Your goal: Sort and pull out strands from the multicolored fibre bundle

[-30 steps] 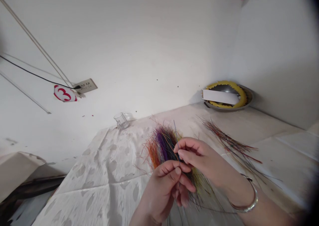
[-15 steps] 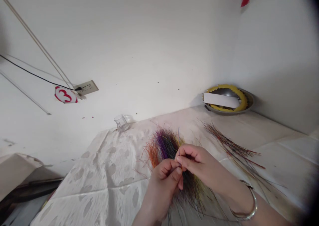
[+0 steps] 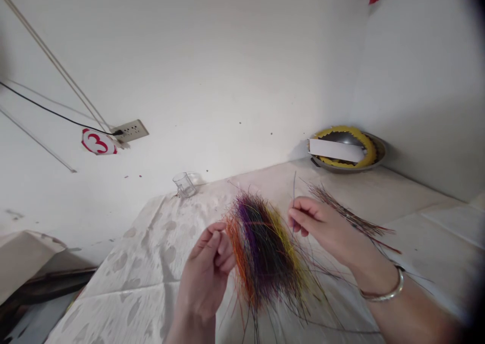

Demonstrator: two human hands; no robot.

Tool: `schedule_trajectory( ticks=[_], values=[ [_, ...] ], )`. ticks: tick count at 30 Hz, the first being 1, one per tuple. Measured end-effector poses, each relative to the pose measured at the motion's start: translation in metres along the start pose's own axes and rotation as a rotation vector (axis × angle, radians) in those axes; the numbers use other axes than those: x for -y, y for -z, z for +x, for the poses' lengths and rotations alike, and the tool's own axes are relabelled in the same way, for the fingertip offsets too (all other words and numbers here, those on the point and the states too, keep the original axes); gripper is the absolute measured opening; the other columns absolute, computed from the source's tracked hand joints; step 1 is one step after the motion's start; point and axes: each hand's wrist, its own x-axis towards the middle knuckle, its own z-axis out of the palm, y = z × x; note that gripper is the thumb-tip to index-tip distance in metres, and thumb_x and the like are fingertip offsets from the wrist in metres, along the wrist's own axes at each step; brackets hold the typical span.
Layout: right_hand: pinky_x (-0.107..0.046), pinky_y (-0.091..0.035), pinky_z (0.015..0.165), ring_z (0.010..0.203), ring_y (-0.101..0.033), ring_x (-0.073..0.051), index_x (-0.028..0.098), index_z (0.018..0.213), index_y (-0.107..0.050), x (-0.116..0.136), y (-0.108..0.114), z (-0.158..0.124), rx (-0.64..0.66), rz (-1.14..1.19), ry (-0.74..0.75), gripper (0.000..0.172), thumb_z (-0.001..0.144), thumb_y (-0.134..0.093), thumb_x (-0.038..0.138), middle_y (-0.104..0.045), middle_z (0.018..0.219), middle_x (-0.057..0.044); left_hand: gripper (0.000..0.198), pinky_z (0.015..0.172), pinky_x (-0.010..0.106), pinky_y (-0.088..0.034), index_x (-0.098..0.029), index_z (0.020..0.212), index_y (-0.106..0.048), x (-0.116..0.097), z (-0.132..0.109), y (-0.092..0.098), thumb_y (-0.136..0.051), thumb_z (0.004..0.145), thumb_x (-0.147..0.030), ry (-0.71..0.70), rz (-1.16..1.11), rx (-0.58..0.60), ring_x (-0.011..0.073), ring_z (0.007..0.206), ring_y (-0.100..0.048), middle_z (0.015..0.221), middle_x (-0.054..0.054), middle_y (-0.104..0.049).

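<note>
A thick bundle of thin wire-like strands (image 3: 265, 253) in orange, purple, black and yellow lies on the cloth-covered table, its ends splayed. My right hand (image 3: 316, 225) is raised just right of the bundle, thumb and fingers pinched on a single purplish-grey strand (image 3: 294, 188) that stands upright. At the bundle's left edge is my left hand (image 3: 210, 263), with its fingers curled and thumb and forefinger together beside the orange strands. Whether anything sits in that pinch I cannot make out.
A smaller sheaf of brownish strands (image 3: 352, 215) lies beyond my right hand. Against the back wall stand a clear glass mug (image 3: 184, 185) and a metal pan (image 3: 381, 154) holding a yellow ring (image 3: 344, 129) and a white strip (image 3: 336, 150). A power socket (image 3: 134, 130) is on the wall.
My hands were together over the bundle and have parted, left hand to the left, right hand to the right and up with the strand. More of the bundle now shows.
</note>
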Motion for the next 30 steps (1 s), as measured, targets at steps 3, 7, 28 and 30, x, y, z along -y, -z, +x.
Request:
schedule_trajectory(
  ticks=[3, 7, 28, 30],
  values=[
    [-0.025, -0.042, 0.057, 0.062, -0.057, -0.015, 0.02, 0.074, -0.055, 0.002, -0.01, -0.002, 0.219, -0.118, 0.053, 0.021, 0.091, -0.043, 0.024, -0.062, 0.066, -0.001, 0.016, 0.046, 0.013, -0.034, -0.013, 0.094, -0.067, -0.013, 0.002, 0.0, -0.067, 0.078, -0.011, -0.12, -0.123, -0.055, 0.0041, 0.052, -0.039, 0.064, -0.003, -0.046],
    [-0.022, -0.037, 0.054, 0.059, -0.057, -0.013, 0.02, 0.072, -0.067, 0.005, -0.042, -0.009, 0.465, -0.202, 0.171, 0.012, 0.08, -0.059, 0.018, -0.066, 0.065, 0.002, 0.026, 0.052, 0.014, -0.043, -0.015, 0.1, -0.068, -0.018, 0.003, 0.0, -0.068, 0.074, -0.007, -0.228, -0.144, -0.083, 0.0056, 0.057, -0.048, 0.07, -0.001, -0.055],
    [-0.025, -0.042, 0.057, 0.063, -0.055, -0.014, 0.02, 0.101, -0.065, 0.02, -0.049, -0.014, 0.195, 0.107, 0.0, 0.031, 0.096, -0.039, 0.037, -0.06, 0.07, -0.001, 0.013, 0.05, 0.016, -0.039, -0.015, 0.076, -0.069, 0.023, -0.021, -0.017, -0.077, 0.072, -0.024, 0.106, 0.19, 0.116, 0.0064, 0.05, -0.051, 0.058, -0.001, -0.063],
    [-0.025, -0.04, 0.054, 0.06, -0.052, -0.014, 0.022, 0.105, -0.065, 0.022, -0.045, -0.02, 0.175, 0.281, -0.015, 0.031, 0.092, -0.048, 0.044, -0.054, 0.068, 0.002, 0.017, 0.048, 0.017, -0.038, -0.014, 0.074, -0.067, 0.03, -0.02, -0.017, -0.078, 0.071, -0.027, 0.105, 0.268, 0.125, 0.0067, 0.049, -0.051, 0.057, -0.001, -0.062]
  ],
)
